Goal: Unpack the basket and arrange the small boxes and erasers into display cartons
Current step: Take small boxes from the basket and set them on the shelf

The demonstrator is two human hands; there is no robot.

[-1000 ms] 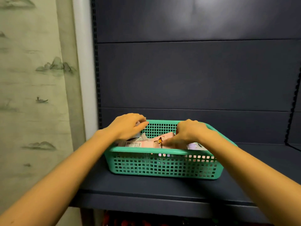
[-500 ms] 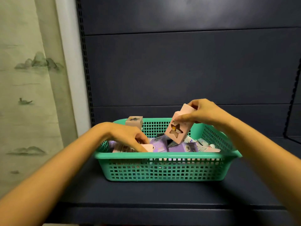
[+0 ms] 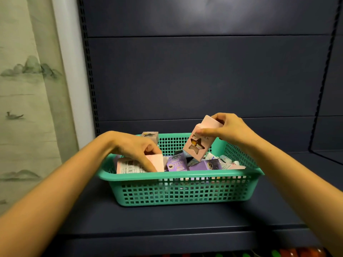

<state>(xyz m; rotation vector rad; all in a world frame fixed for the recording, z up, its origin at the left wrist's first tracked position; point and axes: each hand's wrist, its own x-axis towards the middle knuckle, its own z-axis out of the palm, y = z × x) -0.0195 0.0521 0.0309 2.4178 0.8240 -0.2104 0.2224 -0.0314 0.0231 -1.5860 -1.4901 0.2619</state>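
Green plastic lattice basket [image 3: 178, 176] sits lower centre on the dark shelf [image 3: 167, 219]; right grip [image 3: 228, 130] pinches a pink star-windowed cardboard box [image 3: 196, 143] above it, seemingly unpacking, while left grip [image 3: 135, 149] clasps another pink box [image 3: 155, 162] inside.

right hand [image 3: 232, 129] raised star box [image 3: 198, 145], left hand [image 3: 133, 147] grips pink box [image 3: 155, 162]

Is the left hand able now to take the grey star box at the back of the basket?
Probably not right away. The left hand grips a pink box, so its fingers are busy. The grey star box stands just behind it in the basket, uncovered.
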